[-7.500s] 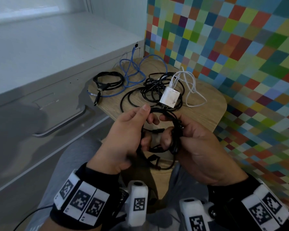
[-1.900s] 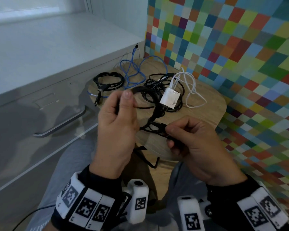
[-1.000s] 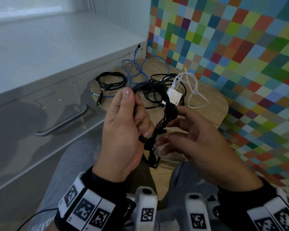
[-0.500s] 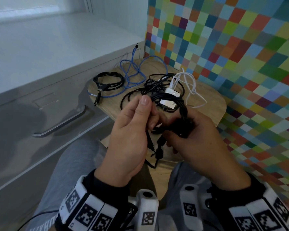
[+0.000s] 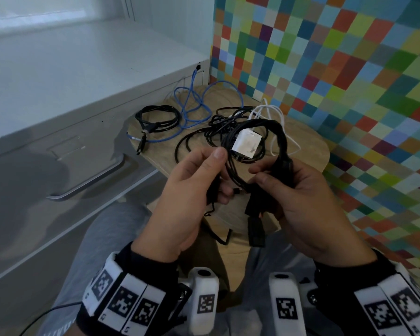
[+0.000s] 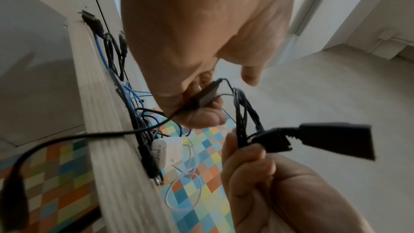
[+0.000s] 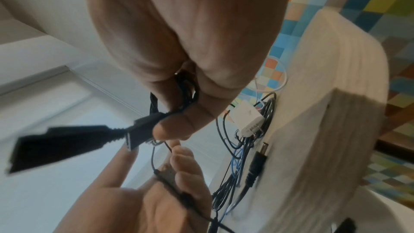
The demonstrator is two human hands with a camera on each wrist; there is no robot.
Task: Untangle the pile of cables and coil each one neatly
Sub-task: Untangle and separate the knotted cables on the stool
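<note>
I hold a black cable point(image 5: 280, 134) as a loose coil above the near edge of the wooden stool point(image 5: 308, 146). My right hand point(image 5: 264, 175) grips the gathered loops point(image 7: 153, 102) in its fist, just above a flat black plug point(image 5: 255, 229) that hangs below. My left hand point(image 5: 218, 170) pinches the thin end of the same cable at a small inline piece point(image 6: 208, 95). On the stool lie a tangled black cable point(image 5: 214, 134), a blue cable point(image 5: 192, 110), a white cable point(image 5: 280, 115) with a white charger point(image 5: 246, 144), and a coiled black cable point(image 5: 158, 117).
A grey drawer unit with a metal handle point(image 5: 87, 185) stands to the left of the stool. A wall of coloured squares point(image 5: 349, 81) rises behind and to the right. My grey-trousered legs point(image 5: 102, 238) are under the hands.
My right hand, open a second ago, has closed round the gathered loops. The coil now stands wider between the hands, and the left hand has slid a little left along the thin end.
</note>
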